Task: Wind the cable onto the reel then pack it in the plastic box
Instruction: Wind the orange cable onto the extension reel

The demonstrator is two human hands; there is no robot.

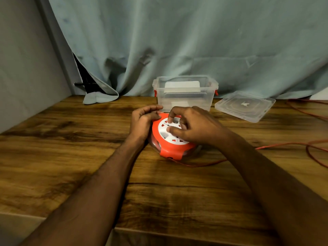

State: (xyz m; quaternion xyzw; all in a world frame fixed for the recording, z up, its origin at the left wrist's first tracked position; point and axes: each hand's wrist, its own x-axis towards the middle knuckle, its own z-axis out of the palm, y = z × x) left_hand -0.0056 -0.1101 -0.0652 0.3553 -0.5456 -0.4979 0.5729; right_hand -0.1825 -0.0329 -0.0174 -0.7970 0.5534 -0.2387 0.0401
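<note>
A pale blue curtain point(177, 41) hangs behind our wooden desk point(71, 148), and we have set the clear plastic box point(185, 94) at the back with its lid point(245, 106) laid flat just to its right, so the box stands open and ready for packing. The reel point(167, 139) lies flat on the desk in front of the box, close to us, its white hub facing up inside the orange rim. Our left hand point(143, 121) rests on the reel's left edge, fingers point(152, 109) curled over the rim and pressing on it, which we judge keeps the casing from turning or sliding. Our right hand point(191, 126) sits on top of the hub, its fingertips point(171, 119) dipped into the hub's recesses and gripping there, a hold that suits turning the hub to draw the cable in. The red cable point(204, 164) leaves the reel at its near side, runs along the desk to the right and lies in loose loops well apart from the reel, so much of it is not yet wound. The winding step seems to be in hand, and packing waits on it.
</note>
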